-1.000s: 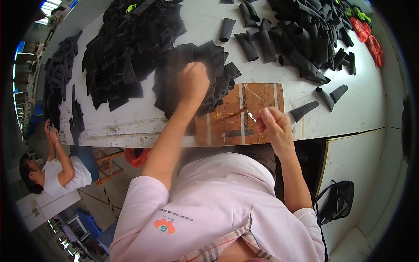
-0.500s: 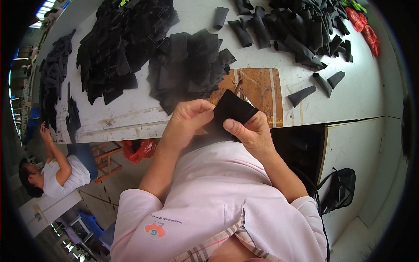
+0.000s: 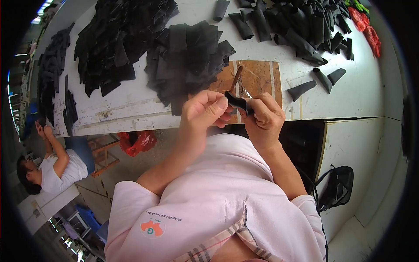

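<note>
A piece of black, fabric-like sheet (image 3: 236,102), now curved, is held between my two hands just off the table's front edge. My left hand (image 3: 203,110) pinches its left end between thumb and fingers. Curled around the right end are the fingers of my right hand (image 3: 265,117). Behind the piece lies a brown board (image 3: 266,81) with worn patches and pale strips. A thin brown stick-like handle (image 3: 237,77) rests on that board; its lower end is hidden. Close beyond my left hand spreads a pile of flat black pieces (image 3: 185,56).
A larger heap of black pieces (image 3: 111,48) covers the table's left part. Rolled black pieces (image 3: 301,32) are heaped at the far right, near red plastic bags (image 3: 371,39). Another person (image 3: 59,168) sits at left. A black bag (image 3: 339,187) hangs at right.
The black piece, flat and facing up before, is now bent into a narrow curve. My right hand has turned and its fingers have curled around the piece; my left hand has moved slightly right.
</note>
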### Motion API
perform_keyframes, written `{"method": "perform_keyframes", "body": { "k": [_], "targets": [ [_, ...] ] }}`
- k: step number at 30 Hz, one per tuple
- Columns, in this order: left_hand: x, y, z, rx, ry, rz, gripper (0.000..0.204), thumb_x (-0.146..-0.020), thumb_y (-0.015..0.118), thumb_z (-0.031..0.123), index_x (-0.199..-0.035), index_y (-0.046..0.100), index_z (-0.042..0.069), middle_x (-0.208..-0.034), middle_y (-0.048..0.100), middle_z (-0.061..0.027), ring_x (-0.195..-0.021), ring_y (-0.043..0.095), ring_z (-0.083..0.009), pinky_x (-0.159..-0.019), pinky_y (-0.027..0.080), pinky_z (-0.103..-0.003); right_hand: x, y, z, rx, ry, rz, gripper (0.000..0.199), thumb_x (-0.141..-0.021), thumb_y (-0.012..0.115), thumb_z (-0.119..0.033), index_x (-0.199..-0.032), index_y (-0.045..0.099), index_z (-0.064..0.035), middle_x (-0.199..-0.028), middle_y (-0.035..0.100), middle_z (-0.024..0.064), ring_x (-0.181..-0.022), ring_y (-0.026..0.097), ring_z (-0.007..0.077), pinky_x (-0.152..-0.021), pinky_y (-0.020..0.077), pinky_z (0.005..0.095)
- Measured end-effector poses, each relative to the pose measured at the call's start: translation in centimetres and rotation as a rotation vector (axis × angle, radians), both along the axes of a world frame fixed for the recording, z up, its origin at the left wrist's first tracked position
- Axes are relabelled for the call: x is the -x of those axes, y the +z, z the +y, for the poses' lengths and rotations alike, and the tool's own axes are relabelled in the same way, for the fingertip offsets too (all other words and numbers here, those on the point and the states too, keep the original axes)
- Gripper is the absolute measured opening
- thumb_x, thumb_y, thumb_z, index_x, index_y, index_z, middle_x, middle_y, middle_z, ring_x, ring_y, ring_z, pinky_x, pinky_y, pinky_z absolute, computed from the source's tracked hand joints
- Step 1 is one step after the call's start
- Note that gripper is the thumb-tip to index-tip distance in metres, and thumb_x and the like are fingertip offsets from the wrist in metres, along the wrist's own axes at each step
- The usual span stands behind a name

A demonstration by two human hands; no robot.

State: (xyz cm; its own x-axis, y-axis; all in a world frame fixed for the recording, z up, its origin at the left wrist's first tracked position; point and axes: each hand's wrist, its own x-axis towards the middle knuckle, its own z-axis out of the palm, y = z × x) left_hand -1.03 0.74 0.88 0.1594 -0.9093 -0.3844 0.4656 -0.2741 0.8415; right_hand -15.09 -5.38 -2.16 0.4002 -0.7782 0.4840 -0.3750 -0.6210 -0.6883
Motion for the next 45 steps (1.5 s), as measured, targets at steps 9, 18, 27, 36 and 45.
{"method": "perform_keyframes", "body": {
  "k": [9,18,27,36,45],
  "targets": [
    [-0.1,-1.8,-0.6,-0.079,0.062,-0.110,0.009,-0.080,0.052,0.005,-0.085,0.056,-0.002,-0.073,0.060,-0.0040,-0.059,0.057,-0.0074,-0.053,0.045,-0.017,0.4,-0.6,-0.4,0.342,0.061,0.269,0.036,-0.045,0.067,-0.011,-0.079,0.058,-0.0013,-0.068,0.049,0.0038,-0.062,0.049,0.0192,-0.052,0.0397,0.0297],
    [1.9,-2.5,-0.1,0.212,0.084,-0.793,0.007,-0.075,0.057,-0.006,-0.081,0.057,-0.002,-0.068,0.060,-0.0038,-0.058,0.055,-0.0059,-0.053,0.046,-0.019,0.5,0.2,1.2,-0.386,0.143,-0.057,0.029,-0.069,0.070,-0.013,-0.093,0.057,-0.0012,-0.077,0.052,0.0092,-0.063,0.057,0.0183,-0.052,0.0466,0.0280],
    [1.4,-3.5,-0.2,0.087,0.201,-0.320,0.009,-0.072,0.060,-0.006,-0.079,0.057,-0.001,-0.064,0.058,-0.0047,-0.049,0.052,-0.0068,-0.043,0.039,-0.018,-1.0,-1.5,1.3,0.055,0.016,0.291,0.023,-0.065,0.059,0.002,-0.087,0.054,-0.0020,-0.074,0.048,0.0105,-0.067,0.054,0.0258,-0.053,0.0454,0.0332],
    [0.0,-1.7,-0.7,-0.023,0.062,0.139,0.021,-0.069,0.049,-0.009,-0.089,0.051,-0.002,-0.072,0.052,-0.0028,-0.048,0.038,0.0006,-0.038,0.028,-0.014,-0.5,0.1,0.3,-1.623,0.295,-0.945,0.006,-0.075,0.061,-0.005,-0.077,0.059,-0.0002,-0.063,0.050,-0.0005,-0.054,0.041,0.0055,-0.048,0.0325,0.0176],
    [-0.1,-1.6,-0.5,-0.057,0.149,0.051,0.021,-0.072,0.049,-0.008,-0.091,0.052,-0.002,-0.074,0.058,-0.0055,-0.051,0.051,-0.0059,-0.043,0.040,-0.017,-0.8,-1.7,0.6,-1.531,0.254,-0.877,0.013,-0.084,0.055,-0.017,-0.076,0.053,-0.0077,-0.070,0.049,-0.0029,-0.062,0.044,0.0069,-0.058,0.0375,0.0210]
  ]
}}
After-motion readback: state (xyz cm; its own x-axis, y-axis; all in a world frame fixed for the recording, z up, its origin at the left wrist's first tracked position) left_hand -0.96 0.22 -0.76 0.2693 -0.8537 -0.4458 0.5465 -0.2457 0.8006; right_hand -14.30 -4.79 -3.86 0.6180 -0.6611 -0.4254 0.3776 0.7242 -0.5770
